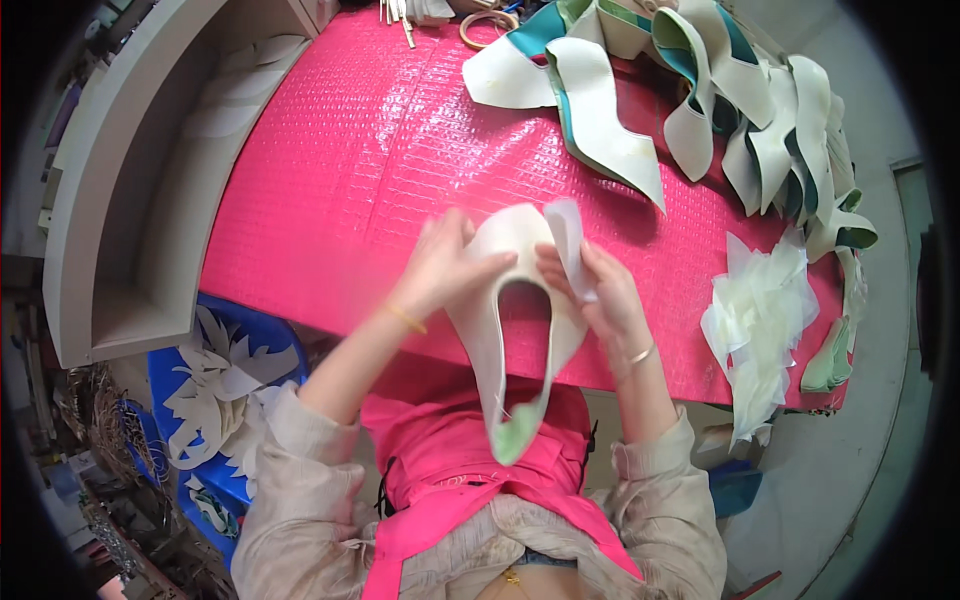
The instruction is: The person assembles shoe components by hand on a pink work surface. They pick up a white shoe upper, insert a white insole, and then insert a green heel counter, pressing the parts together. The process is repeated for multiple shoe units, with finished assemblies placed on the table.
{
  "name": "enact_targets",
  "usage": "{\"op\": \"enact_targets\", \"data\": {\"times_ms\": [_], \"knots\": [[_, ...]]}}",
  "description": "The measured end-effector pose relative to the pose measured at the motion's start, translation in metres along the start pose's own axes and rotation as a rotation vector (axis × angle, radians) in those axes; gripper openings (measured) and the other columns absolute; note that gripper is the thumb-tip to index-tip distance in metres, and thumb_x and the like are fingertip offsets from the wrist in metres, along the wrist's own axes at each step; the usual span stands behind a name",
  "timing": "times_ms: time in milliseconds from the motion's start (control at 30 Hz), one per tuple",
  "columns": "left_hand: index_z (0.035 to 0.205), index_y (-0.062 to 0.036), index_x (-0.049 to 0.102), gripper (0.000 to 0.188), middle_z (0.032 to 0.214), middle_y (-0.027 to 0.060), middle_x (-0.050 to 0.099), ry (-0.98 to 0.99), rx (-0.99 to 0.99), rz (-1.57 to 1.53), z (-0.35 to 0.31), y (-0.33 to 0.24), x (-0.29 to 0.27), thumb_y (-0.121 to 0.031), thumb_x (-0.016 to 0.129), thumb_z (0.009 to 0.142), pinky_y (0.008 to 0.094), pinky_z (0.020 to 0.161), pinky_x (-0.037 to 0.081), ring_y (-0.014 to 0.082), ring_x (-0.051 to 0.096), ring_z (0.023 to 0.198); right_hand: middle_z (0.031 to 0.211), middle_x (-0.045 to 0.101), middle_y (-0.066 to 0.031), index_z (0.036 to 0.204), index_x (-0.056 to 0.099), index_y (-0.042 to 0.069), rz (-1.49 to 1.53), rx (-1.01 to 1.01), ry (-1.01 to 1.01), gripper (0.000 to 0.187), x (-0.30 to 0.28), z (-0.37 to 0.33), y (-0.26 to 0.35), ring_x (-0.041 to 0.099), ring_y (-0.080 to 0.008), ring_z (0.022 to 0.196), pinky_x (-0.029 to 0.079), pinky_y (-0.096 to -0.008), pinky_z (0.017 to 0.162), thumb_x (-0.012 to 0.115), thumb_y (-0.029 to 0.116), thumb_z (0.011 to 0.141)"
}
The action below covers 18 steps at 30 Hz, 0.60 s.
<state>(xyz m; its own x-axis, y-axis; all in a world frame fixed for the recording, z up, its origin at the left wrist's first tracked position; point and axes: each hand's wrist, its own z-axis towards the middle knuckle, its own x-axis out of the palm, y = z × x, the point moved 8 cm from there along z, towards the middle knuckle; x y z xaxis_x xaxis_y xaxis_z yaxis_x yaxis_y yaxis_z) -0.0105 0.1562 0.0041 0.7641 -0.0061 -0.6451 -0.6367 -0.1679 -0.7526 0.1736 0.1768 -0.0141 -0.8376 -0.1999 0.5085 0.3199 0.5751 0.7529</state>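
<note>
A cream-white shoe upper [508, 238] is held over the near edge of the pink table, its toe pointing away from me. Its heel end hangs toward my apron and shows a pale green patch of lining. My left hand [440, 265], a little blurred, grips the upper's left side with the thumb laid across the top. In my right hand [612, 295] a thin, whitish, half-see-through piece [567, 238] is pinched upright. The fingertips of that hand rest against the upper's right side.
Several white uppers with green lining [605, 120] lie along the far right of the pink table [330, 180]. A pile of thin translucent pieces [760, 320] overhangs the right edge. A grey shelf box [130, 180] stands left; below it, a blue bin [270, 345] holds white scraps.
</note>
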Motion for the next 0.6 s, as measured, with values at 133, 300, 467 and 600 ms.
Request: {"op": "enact_targets", "data": {"times_ms": [133,300,467,600], "knots": [[0.113,-0.0060,0.034,0.059,0.091,0.0202,0.056,0.087,-0.181,-0.302,-0.052,0.018,0.002,-0.015,0.071,0.067,0.0394,0.070,0.046,0.0389,0.058,0.078,0.098,0.059,-0.0156,0.107,0.050,-0.006,0.037,0.068,0.002,0.036,0.009,-0.025,-0.031,0.060,-0.0234,0.089,0.049,-0.0335,0.080,0.040,0.025,0.093],[0.094,-0.0021,0.056,0.028,0.084,0.0156,0.057,-0.210,0.330,0.371,-0.077,-0.030,-0.003,-0.006,0.066,0.069,0.0357,0.063,0.046,0.0300,0.058,0.072,0.070,0.056,-0.0010,0.088,0.054,0.002,-0.303,0.157,-0.005,0.021,0.007,-0.021,-0.039,0.053,-0.0068,0.055,0.044,-0.0185,0.046,0.047,0.022,0.092],[0.085,0.0016,0.059,0.013,0.084,0.0129,0.060,-0.337,-0.065,-0.376,-0.076,0.004,-0.037,0.003,0.058,0.073,0.0342,0.062,0.046,0.0262,0.059,0.072,0.065,0.056,-0.0023,0.085,0.057,0.001,-0.506,-0.246,-0.282,0.021,0.020,-0.046,0.029,0.053,-0.0084,0.052,0.043,-0.0208,0.048,0.050,0.020,0.091],[0.096,0.0031,0.058,0.034,0.092,0.0128,0.061,-0.301,0.262,-0.625,-0.101,-0.071,-0.065,-0.017,0.072,0.072,0.0334,0.071,0.047,0.0211,0.059,0.080,0.074,0.060,-0.0074,0.092,0.060,-0.003,-1.253,-0.912,-0.168,0.022,0.098,-0.094,0.078,0.057,-0.0175,0.062,0.046,-0.0273,0.055,0.065,0.014,0.078]]}}
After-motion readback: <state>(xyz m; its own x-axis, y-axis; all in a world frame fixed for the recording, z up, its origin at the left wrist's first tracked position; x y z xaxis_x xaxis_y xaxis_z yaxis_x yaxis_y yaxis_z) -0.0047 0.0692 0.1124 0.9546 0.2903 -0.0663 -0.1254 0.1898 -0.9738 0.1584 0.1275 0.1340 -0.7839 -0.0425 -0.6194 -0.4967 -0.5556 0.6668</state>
